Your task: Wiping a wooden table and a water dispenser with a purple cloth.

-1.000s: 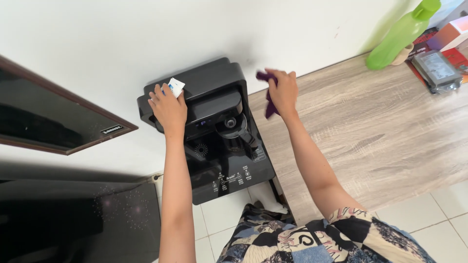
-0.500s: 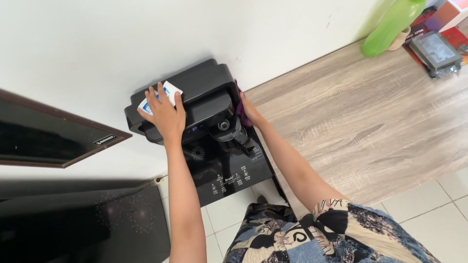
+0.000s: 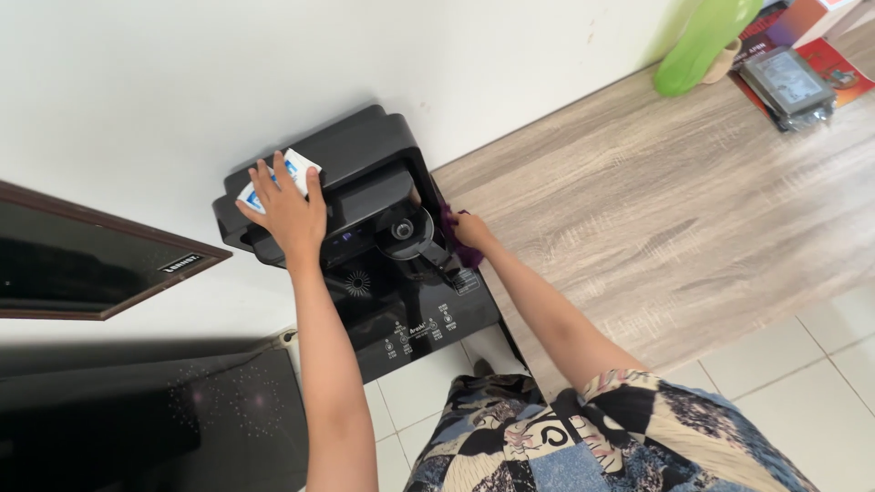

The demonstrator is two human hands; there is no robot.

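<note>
A black water dispenser [image 3: 365, 164] stands against the white wall, seen from above. My left hand [image 3: 287, 210] rests on its top left corner, pressing a small white and blue packet [image 3: 296, 166] flat under the fingers. My right hand [image 3: 469, 232] is low against the dispenser's right side, closed on a purple cloth [image 3: 456, 239] that touches the black panel. The round tap area [image 3: 403, 230] and the button panel [image 3: 415, 330] lie between my two arms.
A dark framed cabinet [image 3: 91, 264] and a black glass surface [image 3: 146, 419] sit at the left. A wood-look platform [image 3: 674, 200] spreads to the right, carrying a green bottle [image 3: 702, 41] and a wrapped grey box [image 3: 788, 84]. White floor tiles [image 3: 802, 364] lie below.
My right hand with the purple cloth dropped from the dispenser's top right corner down along its right side. The left hand stayed on the top with the packet.
</note>
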